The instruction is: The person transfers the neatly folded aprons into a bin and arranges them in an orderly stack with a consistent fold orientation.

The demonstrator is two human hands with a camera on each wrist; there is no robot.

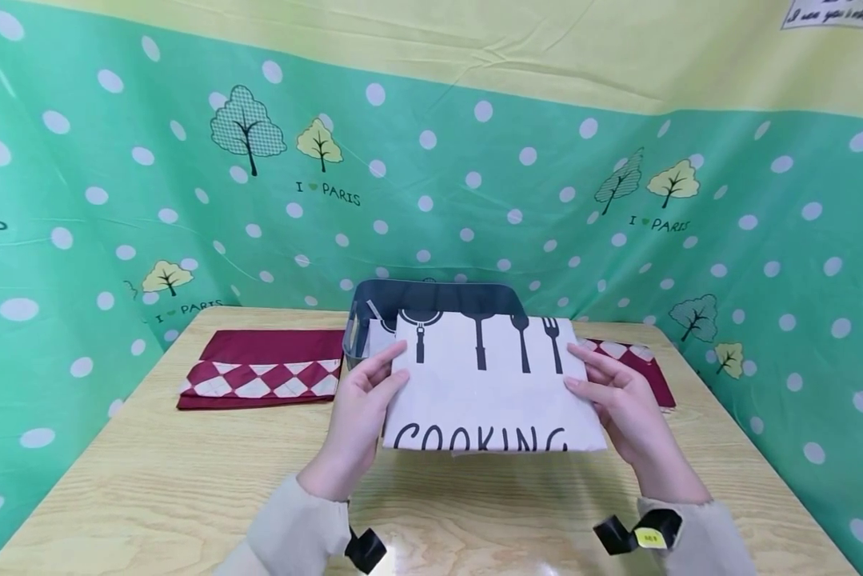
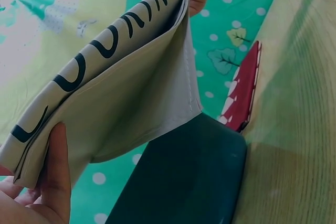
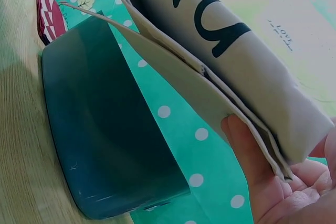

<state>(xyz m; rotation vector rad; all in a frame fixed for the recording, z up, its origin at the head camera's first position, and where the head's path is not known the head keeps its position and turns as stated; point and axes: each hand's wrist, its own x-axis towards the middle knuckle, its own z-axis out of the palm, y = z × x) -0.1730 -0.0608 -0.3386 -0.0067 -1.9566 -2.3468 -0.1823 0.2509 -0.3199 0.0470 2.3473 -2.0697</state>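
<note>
A dark blue basket (image 1: 438, 290) stands at the centre of the frame, toward the far side of the table (image 1: 222, 472); a bit of white fabric (image 1: 378, 338) with dark print shows inside at its left, and the rest of its contents is hidden. The white cloth (image 1: 492, 404) is at centre, held up in front of the basket, folded in layers and printed in black with a pan, utensils and "COOKING". The left hand (image 1: 365, 396) pinches its left edge between thumb and fingers; the right hand (image 1: 621, 400) pinches its right edge likewise. The table is pale wood, with a folded maroon cloth (image 1: 273, 348) at left and a checked maroon cloth (image 1: 650, 376) at right. Behind hangs a green and yellow curtain (image 1: 417, 164) with dots and trees.
</note>
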